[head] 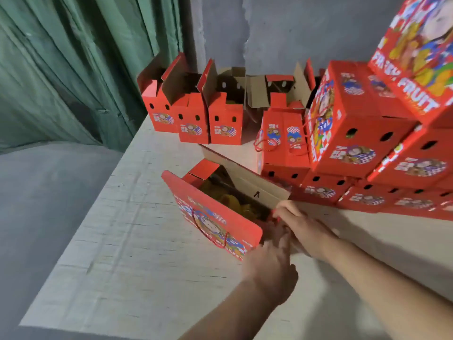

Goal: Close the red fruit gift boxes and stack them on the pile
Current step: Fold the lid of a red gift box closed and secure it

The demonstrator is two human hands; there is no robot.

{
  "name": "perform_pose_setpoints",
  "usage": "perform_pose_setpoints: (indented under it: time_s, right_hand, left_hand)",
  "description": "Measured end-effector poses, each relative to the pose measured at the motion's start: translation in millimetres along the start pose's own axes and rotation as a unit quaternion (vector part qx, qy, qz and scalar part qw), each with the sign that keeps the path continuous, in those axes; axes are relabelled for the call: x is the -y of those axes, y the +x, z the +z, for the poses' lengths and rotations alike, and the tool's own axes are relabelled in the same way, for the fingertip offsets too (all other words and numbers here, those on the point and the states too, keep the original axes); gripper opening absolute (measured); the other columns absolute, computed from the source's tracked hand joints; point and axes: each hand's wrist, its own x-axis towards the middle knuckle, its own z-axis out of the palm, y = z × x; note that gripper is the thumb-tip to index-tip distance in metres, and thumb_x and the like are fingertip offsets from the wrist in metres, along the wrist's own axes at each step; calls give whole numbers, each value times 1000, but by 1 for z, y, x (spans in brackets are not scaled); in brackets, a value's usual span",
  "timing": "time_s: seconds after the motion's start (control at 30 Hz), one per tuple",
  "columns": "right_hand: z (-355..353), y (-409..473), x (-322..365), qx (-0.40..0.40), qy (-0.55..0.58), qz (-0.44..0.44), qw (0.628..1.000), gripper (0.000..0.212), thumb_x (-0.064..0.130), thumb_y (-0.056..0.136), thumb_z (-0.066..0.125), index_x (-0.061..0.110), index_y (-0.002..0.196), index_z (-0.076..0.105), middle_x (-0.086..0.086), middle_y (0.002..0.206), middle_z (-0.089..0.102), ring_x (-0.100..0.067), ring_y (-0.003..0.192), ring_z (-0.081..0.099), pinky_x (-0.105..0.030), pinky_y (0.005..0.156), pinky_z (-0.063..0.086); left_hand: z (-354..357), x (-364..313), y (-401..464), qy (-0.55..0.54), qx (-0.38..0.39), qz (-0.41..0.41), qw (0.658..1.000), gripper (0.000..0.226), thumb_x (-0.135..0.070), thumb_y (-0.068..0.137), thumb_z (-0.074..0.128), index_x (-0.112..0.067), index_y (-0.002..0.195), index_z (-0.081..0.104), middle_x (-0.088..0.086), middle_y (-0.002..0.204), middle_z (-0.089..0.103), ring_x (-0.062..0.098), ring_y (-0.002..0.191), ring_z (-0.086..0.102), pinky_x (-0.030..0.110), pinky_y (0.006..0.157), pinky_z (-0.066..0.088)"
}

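Observation:
An open red fruit gift box (215, 217) stands in front of me on the white-covered surface, its printed red flap raised on the left and a brown flap on the right, yellow fruit showing inside. My right hand (302, 224) grips the box's near right edge, fingers curled over it. My left hand (272, 266) reaches to the same near end, its fingertips at the box's corner; its grip is blurred. A pile of closed red boxes (355, 133) rises at the right.
Several open red boxes (193, 111) stand in a row at the back by the grey wall (282, 28). A green curtain (73, 57) hangs at the left. The white covering (137, 253) ends at a left edge above a grey floor.

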Motion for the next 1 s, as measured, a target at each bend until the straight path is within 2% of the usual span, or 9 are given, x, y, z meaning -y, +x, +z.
perform_pose_setpoints:
  time_s: [0.13, 0.2, 0.37, 0.47, 0.6, 0.7, 0.77, 0.87, 1.0]
  right_hand:
    - [-27, -85, -110, 55, -58, 7, 997, 80, 13, 87, 66, 53, 144, 26, 40, 154, 2, -10, 112, 58, -30, 76, 48]
    - [-33, -119, -154, 55, -29, 33, 997, 73, 25, 97, 61, 63, 146, 23, 47, 157, -4, -4, 132, 48, -30, 96, 47]
    - [-36, -171, -217, 28, 54, 144, 988, 100, 0, 95, 54, 60, 156, 2, 26, 170, -4, -10, 153, 28, -35, 123, 32]
    - [-20, -189, -222, -6, 113, 173, 978, 95, -7, 90, 62, 32, 164, 16, 10, 173, -3, -8, 155, 16, -11, 120, 14]
    - [0, -205, -198, -6, 354, 222, 909, 69, 24, 82, 66, 39, 145, 43, 3, 147, 58, -1, 121, 59, -18, 94, 48]
    - [5, -202, -183, -101, 509, 245, 819, 34, 69, 83, 68, 72, 115, 56, 31, 122, 69, 14, 106, 64, -26, 88, 47]
    - [9, -192, -175, -184, 537, 259, 781, 23, 64, 94, 60, 71, 115, 56, 29, 122, 69, 6, 108, 67, -29, 88, 48]
    - [20, -178, -168, -245, 436, 274, 821, 57, 34, 107, 54, 46, 157, 30, 16, 149, 42, -8, 135, 45, -39, 109, 41]
    - [27, -176, -166, -318, 125, 204, 917, 43, 23, 104, 52, 18, 147, 56, -13, 153, 40, -38, 140, 41, -51, 109, 44]
  left_hand:
    - [6, -89, 12, 23, 114, 199, 973, 64, -40, 104, 55, -29, 162, 29, 17, 126, 68, 38, 113, 64, 43, 90, 50]
    - [13, -108, 18, 31, 113, 253, 960, 55, -36, 104, 58, -27, 156, 43, 15, 128, 68, 36, 114, 64, 41, 89, 50]
    - [25, -89, 33, -44, -69, 192, 978, 44, -28, 97, 56, -25, 140, 62, 3, 126, 69, 34, 108, 64, 39, 82, 50]
    - [28, -62, 37, -23, -181, 100, 978, 48, -46, 95, 50, -23, 135, 63, 0, 127, 65, 33, 108, 58, 42, 88, 48]
    - [43, -49, 34, -157, -100, -20, 982, 76, -78, 93, 38, -25, 143, 59, -3, 144, 58, 23, 127, 54, 48, 108, 47]
    - [52, -62, 34, -277, -131, -76, 949, 73, -76, 94, 35, -25, 140, 61, -1, 138, 61, 25, 125, 58, 54, 107, 47]
    - [56, -73, 37, -371, -165, -129, 905, 56, -63, 98, 51, -23, 138, 58, 0, 135, 60, 26, 124, 59, 56, 105, 49]
    - [64, -83, 42, -239, -188, -118, 945, 44, -32, 105, 56, -28, 148, 48, -1, 146, 54, 29, 133, 50, 46, 111, 39]
    - [70, -84, 32, 7, -188, 4, 982, 72, -73, 93, 52, -27, 149, 53, -8, 153, 52, 30, 141, 38, 52, 114, 35]
